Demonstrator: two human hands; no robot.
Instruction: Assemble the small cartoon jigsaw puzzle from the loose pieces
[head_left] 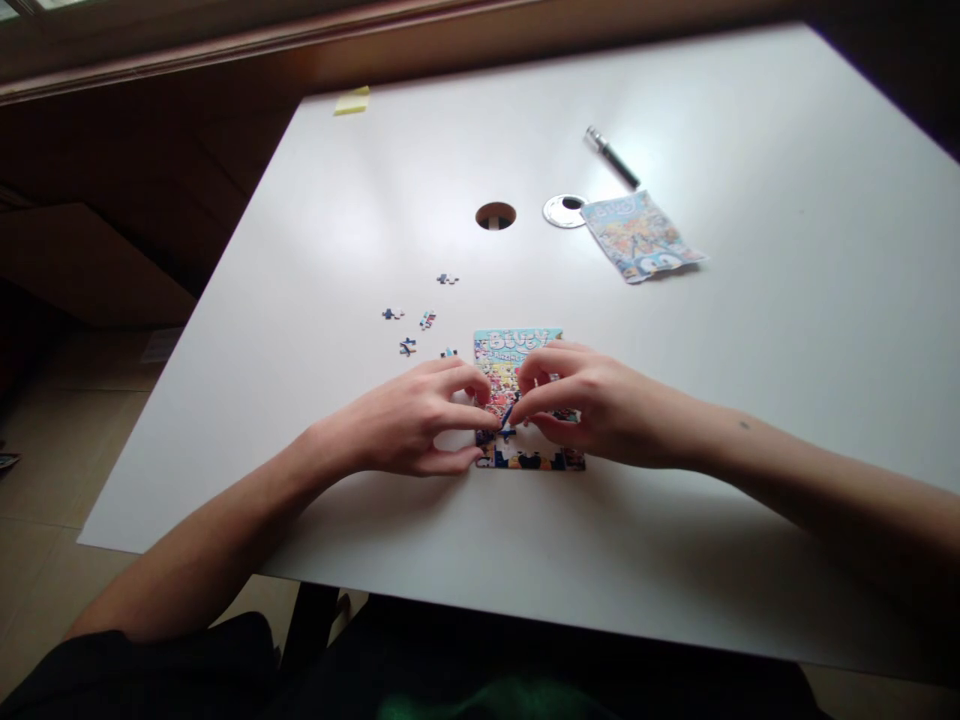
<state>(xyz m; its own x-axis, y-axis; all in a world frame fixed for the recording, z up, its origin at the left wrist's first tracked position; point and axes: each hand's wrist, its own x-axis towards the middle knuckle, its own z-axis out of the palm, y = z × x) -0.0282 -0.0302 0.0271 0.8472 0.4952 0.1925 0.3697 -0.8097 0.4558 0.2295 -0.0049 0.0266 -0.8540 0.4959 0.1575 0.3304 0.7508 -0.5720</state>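
A partly assembled jigsaw puzzle with "Bluey" lettering along its top lies flat on the white table, with white gaps in its lower middle. My right hand pinches a dark blue puzzle piece, tilted up over the gap. Reaching in from the left, my left hand has its index finger on the puzzle by that piece and its thumb at the lower left edge; its fingers are apart. Loose puzzle pieces lie beyond my left hand, among them one piece farthest back and another piece nearer. Both hands hide parts of the picture.
A crumpled printed Bluey sheet lies at the back right, partly over a silver ring cover. Near it are a dark pen-like stick and a round hole in the table. A yellow sticky note marks the far left corner.
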